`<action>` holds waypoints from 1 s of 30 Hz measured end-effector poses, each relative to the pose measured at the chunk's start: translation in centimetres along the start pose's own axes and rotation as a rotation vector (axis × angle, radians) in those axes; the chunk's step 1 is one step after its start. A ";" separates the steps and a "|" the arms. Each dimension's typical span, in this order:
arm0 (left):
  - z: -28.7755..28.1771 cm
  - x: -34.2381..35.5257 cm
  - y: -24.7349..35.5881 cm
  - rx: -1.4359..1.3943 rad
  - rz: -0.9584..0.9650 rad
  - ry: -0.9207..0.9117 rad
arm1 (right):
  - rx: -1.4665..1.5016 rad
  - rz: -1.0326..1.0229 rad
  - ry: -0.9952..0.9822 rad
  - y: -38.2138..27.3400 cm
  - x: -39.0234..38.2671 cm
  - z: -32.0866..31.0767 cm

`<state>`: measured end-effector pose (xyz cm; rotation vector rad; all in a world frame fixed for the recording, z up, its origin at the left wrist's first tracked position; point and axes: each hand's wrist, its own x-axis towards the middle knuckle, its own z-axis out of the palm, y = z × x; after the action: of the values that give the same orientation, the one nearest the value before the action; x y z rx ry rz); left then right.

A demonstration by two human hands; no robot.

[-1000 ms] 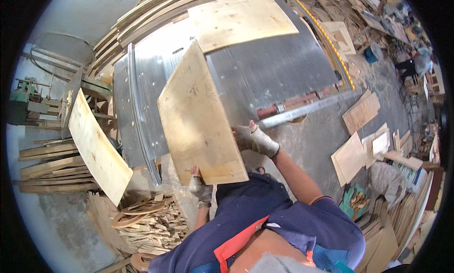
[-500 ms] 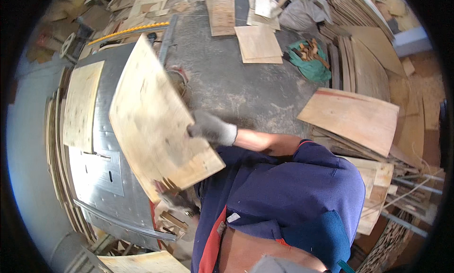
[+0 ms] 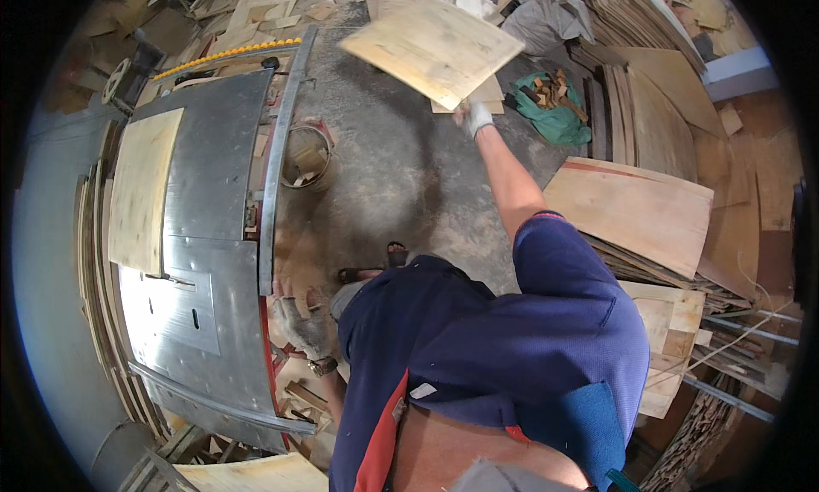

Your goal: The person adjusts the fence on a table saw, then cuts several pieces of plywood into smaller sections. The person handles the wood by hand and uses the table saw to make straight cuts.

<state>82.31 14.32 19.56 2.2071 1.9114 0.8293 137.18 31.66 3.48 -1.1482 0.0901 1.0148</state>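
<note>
Starting left of the metal saw table (image 3: 213, 236), a plywood sheet (image 3: 143, 189) lies on it. Your left hand (image 3: 294, 317), gloved, hangs beside the table's right edge; its grip is hard to make out. Far right of the table, your right hand (image 3: 474, 117) clasps a wooden board (image 3: 431, 49), raised and blurred.

Right hand (image 3: 478, 117): light grey-white work glove, knit cuff at wrist. Right forearm bare; short sleeve ends above elbow. Left hand (image 3: 300, 321): dusty grey glove, worn; wristwatch with metal band just behind cuff. Torso: dark navy short-sleeved shirt, fine textured weave, brighter blue patch at lower right, red-orange strip along front edge, small white tag near it. Dark sandal on foot.
</note>
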 end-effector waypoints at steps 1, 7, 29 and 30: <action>-0.1 -0.3 -0.8 -0.039 0.004 -0.011 | -0.213 0.133 0.273 2.3 1.2 -1.0; -3.3 -1.9 -10.3 -0.119 -0.099 -0.042 | -0.845 0.323 -0.155 23.3 -12.0 -3.2; -7.9 5.5 -20.7 0.039 -0.797 0.079 | -0.515 0.668 -0.681 51.9 -12.4 58.8; -7.6 6.9 -20.3 0.054 -0.813 0.126 | -0.484 0.689 -0.650 53.9 -10.9 62.4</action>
<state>61.31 22.90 19.68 1.1872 2.5836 0.7601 66.92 76.01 -0.46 -1.1800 -0.3169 2.0665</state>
